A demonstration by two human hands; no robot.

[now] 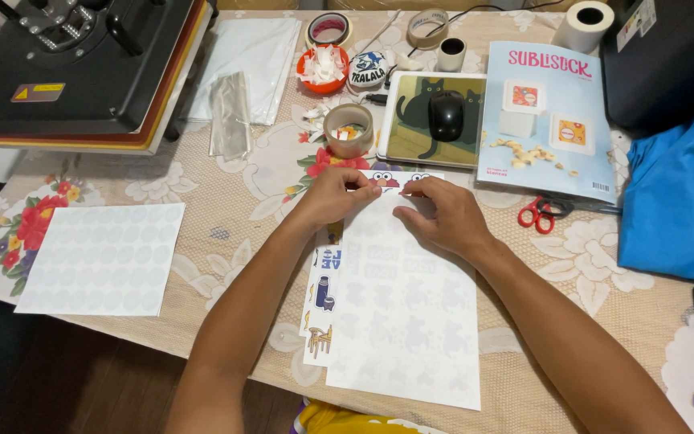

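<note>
Item: white translucent paper sheet (407, 321), lying over printed cartoon sticker sheet (323, 289) on floral-cloth surface (226, 201).
Handling: light, limp, slippery, crease-prone; best taken at top corners.
Hands: left hand (335, 194) and right hand (443, 217) pinching sheet's top edge.

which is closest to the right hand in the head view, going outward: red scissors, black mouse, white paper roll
1. Red scissors, just right of the right hand, on the tablecloth.
2. Black mouse, straight beyond the hand, on the cat-picture pad.
3. White paper roll, far back right, near the table's edge.
</note>
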